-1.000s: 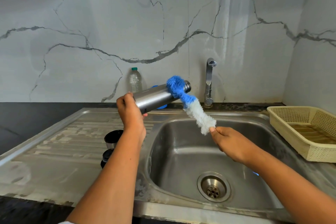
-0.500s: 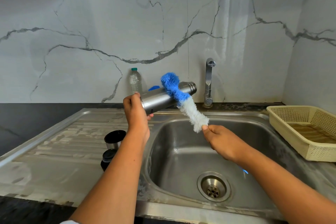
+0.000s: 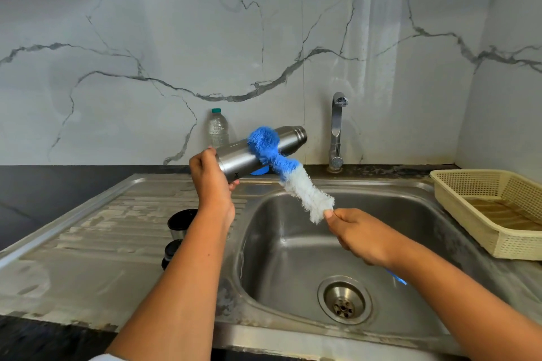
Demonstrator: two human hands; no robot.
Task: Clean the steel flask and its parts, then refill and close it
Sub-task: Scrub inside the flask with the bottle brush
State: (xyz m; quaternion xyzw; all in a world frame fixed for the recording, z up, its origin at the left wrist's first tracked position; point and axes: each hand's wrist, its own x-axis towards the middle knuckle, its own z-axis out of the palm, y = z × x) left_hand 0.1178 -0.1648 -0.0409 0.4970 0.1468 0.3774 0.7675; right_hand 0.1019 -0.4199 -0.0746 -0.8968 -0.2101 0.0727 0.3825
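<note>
My left hand (image 3: 209,182) grips the base of the steel flask (image 3: 243,155), which lies tilted above the sink's back rim with its open mouth pointing up and right. A blue-and-white bottle brush (image 3: 289,173) crosses the outside of the flask, blue tip on its upper body. My right hand (image 3: 359,236) holds the brush by its handle just below the white bristles; the blue handle end shows under my wrist. The flask's steel cup (image 3: 179,223) and dark stopper (image 3: 171,252) stand on the drainboard, partly hidden behind my left forearm.
The steel sink (image 3: 293,243) has a drain (image 3: 343,300) at its bottom and a tap (image 3: 337,132) at the back. A plastic water bottle (image 3: 217,127) stands against the marble wall. A cream plastic basket (image 3: 492,211) sits on the counter to the right.
The brush has slid along the flask's outside, from near the mouth towards the middle of the body. Both hands shifted slightly; the flask's mouth now shows free of bristles.
</note>
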